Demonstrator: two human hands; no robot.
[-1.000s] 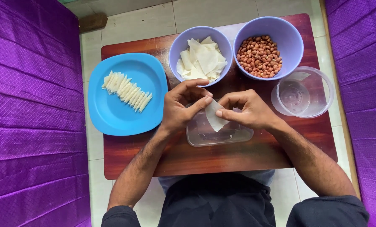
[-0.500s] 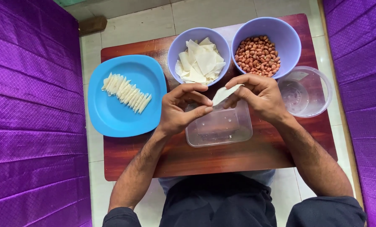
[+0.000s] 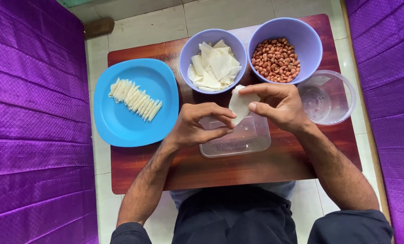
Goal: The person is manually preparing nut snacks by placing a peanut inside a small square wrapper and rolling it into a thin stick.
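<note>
While both hands pinch one pale wrapper | left hand, right hand | above clear container on tabletop

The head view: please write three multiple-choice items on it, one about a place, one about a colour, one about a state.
1. Where do the folded pieces lie?
A. on the blue plate
B. in the round clear tub
C. on the floor

2. What colour is the bowl of peanuts?
A. red
B. lilac
C. green

3. How is the pale wrapper sheet held?
A. it lies flat on the wooden board
B. by the left hand alone
C. between the fingers of both hands, above the rectangular clear container

Key: 1 A, the row lies on the plate. 2 B, its wall is lilac. 3 C, the right hand pinches it too.
</note>
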